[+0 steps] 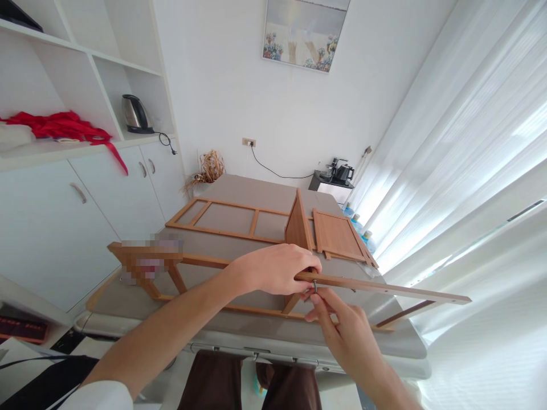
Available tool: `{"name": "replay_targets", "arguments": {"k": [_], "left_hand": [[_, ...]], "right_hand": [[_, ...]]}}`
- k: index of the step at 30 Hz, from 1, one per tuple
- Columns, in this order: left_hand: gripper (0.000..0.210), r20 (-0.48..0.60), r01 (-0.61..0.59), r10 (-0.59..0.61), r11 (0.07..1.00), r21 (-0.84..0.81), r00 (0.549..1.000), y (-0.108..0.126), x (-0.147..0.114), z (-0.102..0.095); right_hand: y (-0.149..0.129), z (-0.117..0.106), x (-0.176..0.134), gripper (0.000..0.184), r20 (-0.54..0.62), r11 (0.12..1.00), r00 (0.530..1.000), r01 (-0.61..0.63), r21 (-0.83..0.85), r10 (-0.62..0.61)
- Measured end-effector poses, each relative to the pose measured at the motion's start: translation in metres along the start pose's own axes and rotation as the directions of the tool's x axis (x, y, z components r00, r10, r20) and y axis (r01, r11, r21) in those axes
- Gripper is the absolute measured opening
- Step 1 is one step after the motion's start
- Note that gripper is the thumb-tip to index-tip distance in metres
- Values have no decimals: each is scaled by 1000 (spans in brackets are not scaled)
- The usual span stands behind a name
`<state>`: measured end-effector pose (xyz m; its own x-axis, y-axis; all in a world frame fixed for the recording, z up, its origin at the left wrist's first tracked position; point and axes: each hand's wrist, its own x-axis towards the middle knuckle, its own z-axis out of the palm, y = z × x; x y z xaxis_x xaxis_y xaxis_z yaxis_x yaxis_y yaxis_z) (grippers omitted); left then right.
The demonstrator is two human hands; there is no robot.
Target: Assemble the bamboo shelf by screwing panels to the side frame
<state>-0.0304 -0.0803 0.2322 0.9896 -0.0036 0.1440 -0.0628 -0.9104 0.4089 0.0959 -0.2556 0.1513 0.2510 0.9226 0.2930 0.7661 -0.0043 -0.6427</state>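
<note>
A wooden frame (350, 281) stands on its long edge across the near side of the table. A wooden panel (299, 222) rises upright behind it, meeting the frame near my hands. My left hand (277, 267) is closed around the frame's upper rail at that joint, fingers curled over it. Just below and to the right, my right hand (342, 322) pinches a thin bent metal rod, apparently a hex key (315, 286), against the rail's near face. Its tip and the fastener are hidden. A small screw end (353, 291) juts from the rail farther right.
On the grey table (239, 185) lie a ladder-like wooden frame (222, 232) and flat wooden panels (342, 233). White cabinets (106, 193) flank the left, holding a kettle (135, 114) and red cloth (60, 125). Bottles (366, 236) and a white curtain (470, 171) are on the right.
</note>
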Motion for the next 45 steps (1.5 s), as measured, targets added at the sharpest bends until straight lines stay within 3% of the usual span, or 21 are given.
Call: {"name": "replay_targets", "arguments": {"k": [3,7,11,19,24,30,34,38,45], "left_hand": [[10,11,13,-13,1000,-9,1000,1,0,-1],[9,23,35,-34,999,-21,999,1,0,-1],[9,10,20,-20,1000,-1,1000,1,0,0],[11,6,-4,4,1000,12,1000,1,0,0],[13,0,-8,8,1000,0,1000,0,1,1],[18,2,14,-14,1000,-2,1000,0,1,2],[17,0,5,-5,1000,11,1000,1,0,1],[17,-15,6,-5,1000,17,1000,2,0,2],[14,-2,7,-7,1000,12,1000,3,1,2]], "right_hand": [[-7,18,-2,29,-29,963,992,-108,246,119],[-17,44,-2,35,-177,850,961,-93,519,213],[-19,62,-2,31,-286,841,919,-81,536,270],[-19,45,2,34,-335,943,909,-148,297,248],[-26,45,1,37,-348,952,907,-144,269,236],[-18,33,-5,24,-275,998,959,67,12,-61],[-4,1,-7,15,-229,958,940,211,-194,-254],[-2,-27,-3,15,-132,865,911,314,-391,-390],[-10,-39,8,17,-21,709,882,365,-604,-471]]}}
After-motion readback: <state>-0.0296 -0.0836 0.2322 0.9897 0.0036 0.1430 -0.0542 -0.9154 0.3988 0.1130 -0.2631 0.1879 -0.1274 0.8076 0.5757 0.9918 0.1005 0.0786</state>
